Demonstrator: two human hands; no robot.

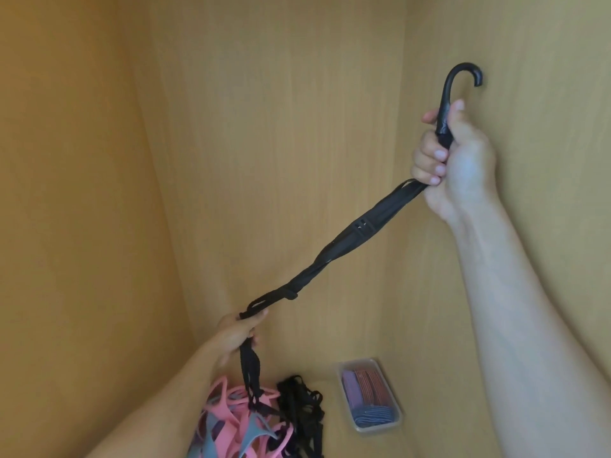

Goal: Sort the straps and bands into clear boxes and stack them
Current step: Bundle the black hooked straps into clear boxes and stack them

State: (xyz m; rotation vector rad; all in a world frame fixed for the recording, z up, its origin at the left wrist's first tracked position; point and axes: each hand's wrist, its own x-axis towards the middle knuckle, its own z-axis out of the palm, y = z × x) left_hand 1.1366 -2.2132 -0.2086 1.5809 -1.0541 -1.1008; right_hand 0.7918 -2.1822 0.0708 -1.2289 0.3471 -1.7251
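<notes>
Straps (350, 238), black and bundled, stretch taut between 2 hands. The right hand (456, 160), raised high, is clenched around the hook (458, 84) end. The left hand (236, 335), lower, grips the other end. Below it lies a pile of pink, grey and black bands (264, 421). Beside the pile sits a clear box (368, 395) holding folded bands.

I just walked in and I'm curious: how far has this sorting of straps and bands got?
Early on, it seems. One clear box already holds folded bands. In hand now: the right hand grips a black hooked strap bundle near its hook, and the left hand holds its lower end. Still to sort: the pink and grey bands and loose black straps heaped below. No stacked boxes are in view.
</notes>
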